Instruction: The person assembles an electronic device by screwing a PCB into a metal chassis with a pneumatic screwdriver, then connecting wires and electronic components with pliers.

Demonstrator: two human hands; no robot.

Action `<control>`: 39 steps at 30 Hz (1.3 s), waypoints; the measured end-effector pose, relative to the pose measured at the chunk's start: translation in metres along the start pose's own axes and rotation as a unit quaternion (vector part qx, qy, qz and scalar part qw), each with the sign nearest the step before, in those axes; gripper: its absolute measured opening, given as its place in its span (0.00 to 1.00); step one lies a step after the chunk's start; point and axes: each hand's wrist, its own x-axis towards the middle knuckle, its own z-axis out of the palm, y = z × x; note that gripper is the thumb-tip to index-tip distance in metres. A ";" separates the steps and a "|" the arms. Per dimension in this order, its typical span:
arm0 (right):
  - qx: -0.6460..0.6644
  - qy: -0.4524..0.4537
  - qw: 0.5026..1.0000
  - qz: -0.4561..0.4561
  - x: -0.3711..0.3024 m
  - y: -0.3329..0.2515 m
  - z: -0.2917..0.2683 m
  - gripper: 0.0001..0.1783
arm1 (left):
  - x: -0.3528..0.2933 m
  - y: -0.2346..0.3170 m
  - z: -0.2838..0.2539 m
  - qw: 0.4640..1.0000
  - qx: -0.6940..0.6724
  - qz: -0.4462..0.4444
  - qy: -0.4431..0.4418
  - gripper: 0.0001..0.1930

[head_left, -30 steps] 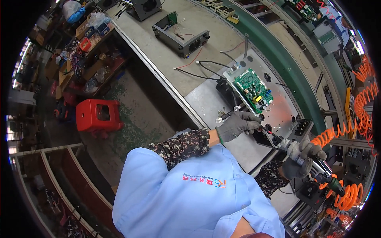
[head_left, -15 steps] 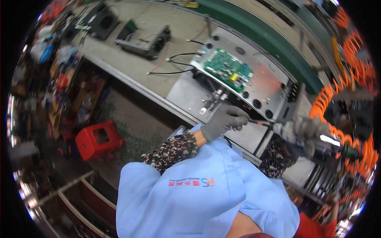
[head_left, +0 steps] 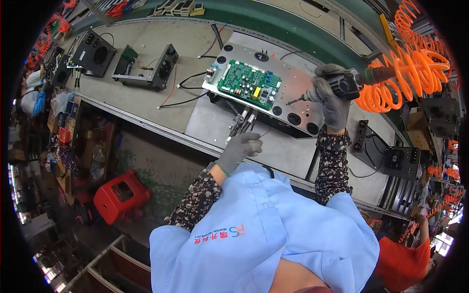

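Driver [head_left: 342, 84] is clamped in the right hand [head_left: 332, 100], bit aimed at 9 o'clock toward the board [head_left: 249, 83]. Left hand [head_left: 240, 148], curled and empty, sits at the chassis's [head_left: 293, 88] 6 o'clock. Best to steady the chassis, keeping the bit square.

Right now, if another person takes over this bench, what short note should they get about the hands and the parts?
Left hand: gloved, empty as far as visible, at the near edge of the metal plate, by the cable ends.
Right hand: gloved, gripping the power screwdriver, bit pointing at the plate beside the green board.
Done: board lies on the plate.
Left: which screws are in cannot be told; check them. Orange coiled hose hangs to the right.
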 end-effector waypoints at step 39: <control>-0.108 -0.005 0.993 0.048 0.007 0.019 0.005 0.16 | -0.010 -0.070 -0.113 0.965 0.008 0.000 0.261 0.11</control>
